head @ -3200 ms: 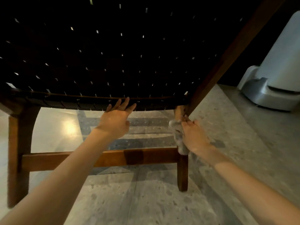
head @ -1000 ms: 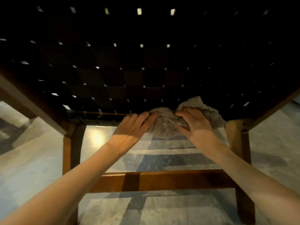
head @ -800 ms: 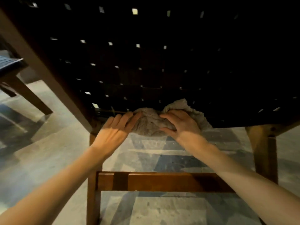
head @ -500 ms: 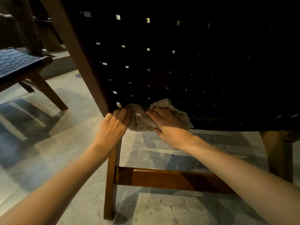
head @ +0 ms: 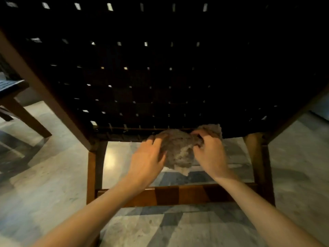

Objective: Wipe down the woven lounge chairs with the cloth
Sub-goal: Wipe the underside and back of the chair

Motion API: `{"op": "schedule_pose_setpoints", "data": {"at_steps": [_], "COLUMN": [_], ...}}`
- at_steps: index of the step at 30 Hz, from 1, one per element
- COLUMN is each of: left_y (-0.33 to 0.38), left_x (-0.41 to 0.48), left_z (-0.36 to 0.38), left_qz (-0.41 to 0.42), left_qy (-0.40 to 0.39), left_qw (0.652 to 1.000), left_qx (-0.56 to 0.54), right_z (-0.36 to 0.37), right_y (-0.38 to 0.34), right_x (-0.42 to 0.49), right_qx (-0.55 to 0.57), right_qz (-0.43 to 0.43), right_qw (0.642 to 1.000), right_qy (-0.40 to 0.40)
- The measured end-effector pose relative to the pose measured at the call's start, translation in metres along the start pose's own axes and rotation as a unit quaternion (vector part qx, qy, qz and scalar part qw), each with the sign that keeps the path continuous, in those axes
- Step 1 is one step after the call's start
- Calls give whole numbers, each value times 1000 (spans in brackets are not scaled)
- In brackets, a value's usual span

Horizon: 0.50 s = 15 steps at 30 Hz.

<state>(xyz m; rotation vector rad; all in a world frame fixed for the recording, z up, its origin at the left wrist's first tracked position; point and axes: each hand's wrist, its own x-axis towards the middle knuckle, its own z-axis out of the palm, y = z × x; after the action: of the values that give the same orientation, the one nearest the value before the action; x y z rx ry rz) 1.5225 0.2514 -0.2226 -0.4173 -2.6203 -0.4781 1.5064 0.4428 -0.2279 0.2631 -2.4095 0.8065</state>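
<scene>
I held the crumpled grey-brown cloth (head: 178, 150) at the bottom edge of the dark woven lounge chair (head: 160, 77), with the fingers of my left hand (head: 147, 159) and right hand (head: 210, 154) clamped on it, probably regathering it for wiping.

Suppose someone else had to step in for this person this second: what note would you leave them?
The left hand grips the cloth on its left side.
The right hand pinches its right side.
The cloth is bunched between both hands at the bottom edge of the dark woven chair panel, partly hanging down.
Done: cannot tell how much is wiped.
Left: wipe the panel and wooden frame, then the second chair at far left.
</scene>
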Motion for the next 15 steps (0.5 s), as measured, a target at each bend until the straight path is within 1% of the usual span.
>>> {"op": "schedule_pose_setpoints", "data": {"at_steps": [2, 4, 7, 8, 10, 12, 13, 14, 15], "left_y": [29, 53, 78, 84, 97, 110, 116, 120, 124], "left_x": [10, 20, 34, 37, 45, 53, 57, 61, 64], "left_z": [22, 42, 67, 74, 89, 101, 106, 110, 114], "left_qz": [-29, -48, 1, 13, -3, -49, -68, -83, -92], "left_qy": [-33, -88, -127, -143, -179, -195, -186, -171, -154], "left_qw": [995, 986, 988, 985, 968, 941, 932, 926, 918], "left_qx": [-84, -134, -92, -96, -178, -274, -303, -327, -352], "right_z": [-13, -24, -37, -41, -49, -53, -52, -49, -46], "right_y": [26, 48, 73, 80, 91, 102, 108, 114, 118], "right_x": [-11, -21, -33, -35, -40, -44, -46, -48, -50], "right_qx": [37, 62, 102, 126, 219, 333, 373, 387, 385], "right_qz": [40, 64, 81, 95, 141, 197, 218, 228, 227], "right_qw": [998, 996, 991, 987, 965, 921, 900, 892, 892], "right_qy": [-4, -13, -27, -32, -38, -45, -52, -59, -61]}}
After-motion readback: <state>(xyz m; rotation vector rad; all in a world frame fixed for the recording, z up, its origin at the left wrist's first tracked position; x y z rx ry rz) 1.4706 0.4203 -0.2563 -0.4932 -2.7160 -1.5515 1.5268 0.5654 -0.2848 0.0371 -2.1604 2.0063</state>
